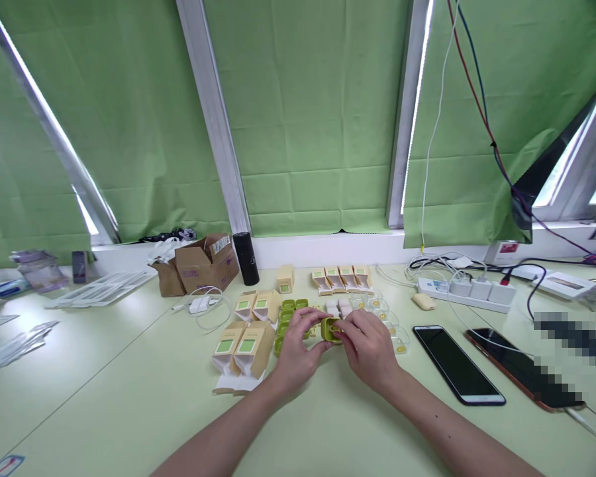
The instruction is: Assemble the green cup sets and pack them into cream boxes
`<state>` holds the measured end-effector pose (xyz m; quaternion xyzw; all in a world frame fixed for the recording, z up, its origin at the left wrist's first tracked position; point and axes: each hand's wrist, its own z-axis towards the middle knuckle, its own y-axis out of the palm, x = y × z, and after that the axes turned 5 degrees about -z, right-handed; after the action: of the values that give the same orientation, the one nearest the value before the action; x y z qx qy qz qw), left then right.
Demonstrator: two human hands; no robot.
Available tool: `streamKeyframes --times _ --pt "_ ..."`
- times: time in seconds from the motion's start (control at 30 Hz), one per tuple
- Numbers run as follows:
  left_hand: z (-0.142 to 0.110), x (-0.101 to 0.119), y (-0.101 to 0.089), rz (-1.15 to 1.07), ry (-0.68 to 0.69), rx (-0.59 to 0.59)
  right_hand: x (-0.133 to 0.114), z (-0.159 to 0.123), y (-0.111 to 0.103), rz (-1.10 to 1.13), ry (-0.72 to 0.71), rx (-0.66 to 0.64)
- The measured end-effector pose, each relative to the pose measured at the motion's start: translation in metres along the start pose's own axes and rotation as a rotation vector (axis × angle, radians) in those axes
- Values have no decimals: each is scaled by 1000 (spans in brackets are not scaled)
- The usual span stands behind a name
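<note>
Two bare hands meet over the middle of the pale green table [129,411], and between them is a small olive-green container [329,330], tilted with its hollow side showing. From where I stand, the left hand [300,348] has it by the left side, fingers curled over the far edge and thumb underneath on the near side, the grip nearly closed. The right hand [370,344] has its thumb and forefinger drawn close together at the container's right rim; whether they pinch the rim or some small piece inside, I can't tell.

Just left of the left hand and partly behind it stand more green containers [287,317] in rows. Farther left, cream-coloured cartons [248,344] with green squares lie with white flaps open on the near side. Four more cartons [341,278] line up beyond the hands. Just past the right hand are clear plastic cups [387,318] with yellow centres. To the right lie a dark-screened phone [457,364] and, farther off, a white power strip [469,295].
</note>
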<state>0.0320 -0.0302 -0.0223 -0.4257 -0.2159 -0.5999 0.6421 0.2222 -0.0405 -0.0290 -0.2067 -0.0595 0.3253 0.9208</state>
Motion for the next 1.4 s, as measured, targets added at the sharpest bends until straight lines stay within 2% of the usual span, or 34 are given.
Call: streamKeyframes --times 0.4,1.4 --pt "-2 0 0 12 15 -26 -2 1 1 -59 -20 -39" --pt "-3 -2 2 4 -1 -37 2 -2 6 -78 -52 -43"
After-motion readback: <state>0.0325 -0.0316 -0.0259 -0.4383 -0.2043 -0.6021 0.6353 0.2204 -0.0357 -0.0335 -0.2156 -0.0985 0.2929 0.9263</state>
